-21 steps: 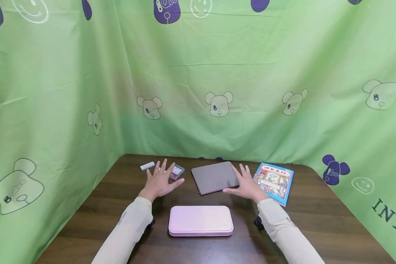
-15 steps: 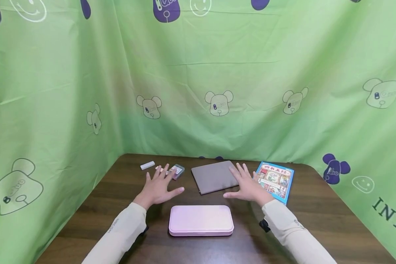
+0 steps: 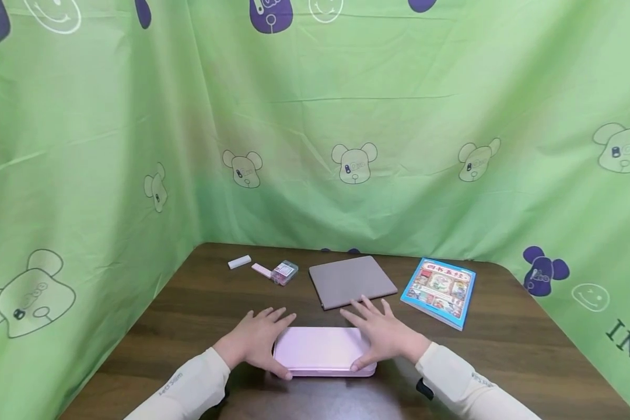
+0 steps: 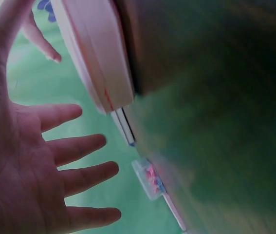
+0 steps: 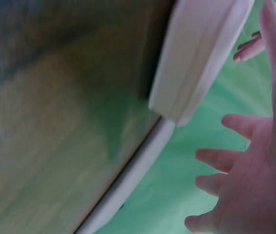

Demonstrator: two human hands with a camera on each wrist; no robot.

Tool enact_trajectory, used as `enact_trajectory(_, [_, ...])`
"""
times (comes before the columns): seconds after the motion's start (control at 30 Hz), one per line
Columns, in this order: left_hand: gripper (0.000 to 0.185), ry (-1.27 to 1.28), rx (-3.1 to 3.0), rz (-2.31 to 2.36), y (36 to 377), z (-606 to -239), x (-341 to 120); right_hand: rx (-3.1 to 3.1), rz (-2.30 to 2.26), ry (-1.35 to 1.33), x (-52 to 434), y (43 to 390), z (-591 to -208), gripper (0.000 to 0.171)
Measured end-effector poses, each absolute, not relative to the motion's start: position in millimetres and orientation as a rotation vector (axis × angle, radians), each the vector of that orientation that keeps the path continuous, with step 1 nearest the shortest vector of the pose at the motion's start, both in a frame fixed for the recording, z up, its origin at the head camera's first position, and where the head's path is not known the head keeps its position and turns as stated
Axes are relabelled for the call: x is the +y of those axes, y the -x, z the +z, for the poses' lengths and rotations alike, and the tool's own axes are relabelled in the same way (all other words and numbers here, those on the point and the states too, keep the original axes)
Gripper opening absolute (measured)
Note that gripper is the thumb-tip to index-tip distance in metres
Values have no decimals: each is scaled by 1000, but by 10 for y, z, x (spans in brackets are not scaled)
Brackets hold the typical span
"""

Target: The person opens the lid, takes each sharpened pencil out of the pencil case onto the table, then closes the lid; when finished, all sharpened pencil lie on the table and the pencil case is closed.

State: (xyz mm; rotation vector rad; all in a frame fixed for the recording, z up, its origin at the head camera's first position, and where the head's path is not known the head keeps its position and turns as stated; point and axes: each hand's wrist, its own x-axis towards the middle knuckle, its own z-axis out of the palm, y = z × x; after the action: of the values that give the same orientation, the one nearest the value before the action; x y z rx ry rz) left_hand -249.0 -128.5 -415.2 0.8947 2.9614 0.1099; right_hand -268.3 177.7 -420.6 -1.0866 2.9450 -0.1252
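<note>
A pale pink, closed flat case with rounded corners (image 3: pixel 322 349) lies near the front of the dark wooden table. My left hand (image 3: pixel 257 341) is at its left end, fingers spread and thumb reaching to the front left corner. On the opposite end my right hand (image 3: pixel 385 338) spreads its fingers, overlapping the right part of the case in the head view. Both wrist views show straight, parted fingers, with a gap between the left hand (image 4: pixel 35 165) and the case (image 4: pixel 99 53). Neither hand grips anything.
Behind the case lies a grey flat notebook (image 3: pixel 349 281). A blue-edged illustrated book (image 3: pixel 440 291) is to its right. At the back left are a clear box with small coloured pieces (image 3: pixel 284 272), a pink strip (image 3: pixel 262 270) and a white block (image 3: pixel 239 262). Green curtains surround the table.
Both hands have come back toward the body, from beyond the pink case to its two ends. The small things, notebook and book are now uncovered.
</note>
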Motion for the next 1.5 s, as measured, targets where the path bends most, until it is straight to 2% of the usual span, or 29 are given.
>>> enact_trajectory(0.2, [96,-975,2948,5,2478,-4235,-1250,2870,-73,1116,1737,2619,-4246,96])
enact_trajectory(0.33, [91,-1009,2971,-40,2502,-4269,-1246,2862,-60,1118,1713,2611,-4239,94])
enact_trajectory(0.63, [90,-1092,3030,-56,2514,-4317,-1263,2869,-26,1150,1692,2637,-4247,90])
enact_trajectory(1.5, [91,-1111,3018,-73,2519,-4345,-1270,2853,-29,1230,1697,2711,-4268,88])
